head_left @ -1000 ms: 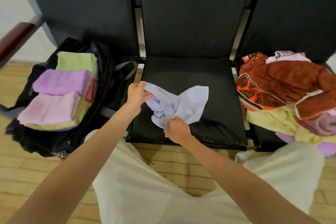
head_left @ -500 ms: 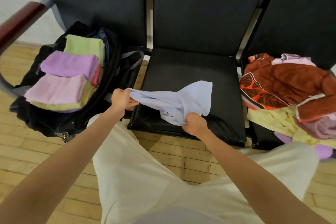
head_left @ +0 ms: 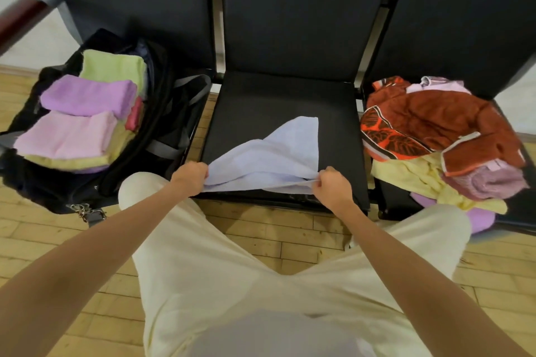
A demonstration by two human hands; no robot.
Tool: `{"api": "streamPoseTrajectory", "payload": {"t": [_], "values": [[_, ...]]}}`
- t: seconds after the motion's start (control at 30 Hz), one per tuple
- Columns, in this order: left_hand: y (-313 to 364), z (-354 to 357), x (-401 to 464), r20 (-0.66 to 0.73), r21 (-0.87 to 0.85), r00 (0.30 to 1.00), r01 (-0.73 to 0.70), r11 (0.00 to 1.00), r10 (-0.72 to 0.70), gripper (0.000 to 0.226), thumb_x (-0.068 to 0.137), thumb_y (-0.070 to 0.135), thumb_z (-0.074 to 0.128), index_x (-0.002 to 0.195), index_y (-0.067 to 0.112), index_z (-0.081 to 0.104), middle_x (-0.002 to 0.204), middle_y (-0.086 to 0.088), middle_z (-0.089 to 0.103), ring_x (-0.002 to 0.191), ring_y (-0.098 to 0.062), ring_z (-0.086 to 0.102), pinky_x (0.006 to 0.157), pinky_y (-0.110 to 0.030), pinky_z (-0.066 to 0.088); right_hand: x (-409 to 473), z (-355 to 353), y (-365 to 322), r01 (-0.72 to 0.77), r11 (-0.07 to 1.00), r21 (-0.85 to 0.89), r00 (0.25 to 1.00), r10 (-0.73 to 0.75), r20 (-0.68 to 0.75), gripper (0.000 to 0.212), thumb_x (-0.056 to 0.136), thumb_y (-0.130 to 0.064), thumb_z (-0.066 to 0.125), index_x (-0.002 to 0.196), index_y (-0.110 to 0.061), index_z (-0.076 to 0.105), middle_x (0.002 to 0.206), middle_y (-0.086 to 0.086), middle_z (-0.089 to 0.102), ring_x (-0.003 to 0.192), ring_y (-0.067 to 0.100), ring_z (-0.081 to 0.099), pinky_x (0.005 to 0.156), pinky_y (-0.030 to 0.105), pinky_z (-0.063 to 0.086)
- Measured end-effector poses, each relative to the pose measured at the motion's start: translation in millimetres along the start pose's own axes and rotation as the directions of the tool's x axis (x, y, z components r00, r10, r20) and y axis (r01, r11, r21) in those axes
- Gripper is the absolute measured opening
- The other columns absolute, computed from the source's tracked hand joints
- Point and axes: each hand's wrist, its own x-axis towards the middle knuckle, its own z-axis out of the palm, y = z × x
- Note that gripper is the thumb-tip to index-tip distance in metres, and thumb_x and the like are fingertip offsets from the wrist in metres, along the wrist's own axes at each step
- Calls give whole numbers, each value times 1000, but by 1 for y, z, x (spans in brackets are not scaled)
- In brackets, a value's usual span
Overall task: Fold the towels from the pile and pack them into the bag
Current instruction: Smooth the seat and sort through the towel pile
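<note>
While the pale blue towel (head_left: 269, 158) is spread over the front edge of the middle seat (head_left: 278, 101), its near corners are pinched by the left hand (head_left: 190, 177) and the right hand (head_left: 332, 185). Folded towels (head_left: 84, 113) are stacked in the black bag (head_left: 162, 113) on the left seat. An unfolded pile (head_left: 441, 136) is heaped on the right seat.
</note>
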Motion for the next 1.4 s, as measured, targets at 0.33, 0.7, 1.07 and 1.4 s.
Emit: {"api": "streamPoseTrajectory", "payload": {"t": [0.33, 0.7, 1.07, 1.4], "values": [[6, -52, 3, -434, -488, 834, 101, 867, -341, 22, 91, 12, 52, 87, -2, 68, 80, -19, 66, 79, -37, 64, 66, -37, 49, 8, -33, -2, -82, 976, 202, 896, 161, -414, 22, 93, -9, 53, 108, -4, 69, 106, 14, 61, 92, 26, 61, 75, 32, 51], [35, -177, -8, -538, -836, 545, -445, 322, -643, 24, 85, 9, 49, 98, 11, 69, 78, -10, 69, 63, -17, 65, 74, -39, 58, 33, -119, -33, 166, 866, 471, 558, 311, -769, 9, 90, -3, 47, 91, -7, 55, 88, 9, 56, 82, 21, 51, 71, 27, 40], [35, -211, -13, -728, -685, 433, -408, 604, -532, 24, 86, 16, 46, 84, 9, 68, 83, -7, 62, 70, -12, 53, 63, -13, 38, 43, -144, -24, 116, 918, 379, 522, 268, -810, 19, 91, -9, 48, 101, -12, 64, 98, 8, 61, 94, 27, 54, 88, 42, 41], [55, -247, 48, -467, -839, 780, -241, 489, -417, 21, 98, 7, 41, 105, 0, 60, 94, -16, 64, 73, -26, 67, 73, -33, 58, 91, -180, -4, -50, 901, 432, 768, 311, -560, 19, 97, -11, 43, 100, -5, 61, 104, 13, 54, 84, 25, 57, 70, 30, 44]]}}
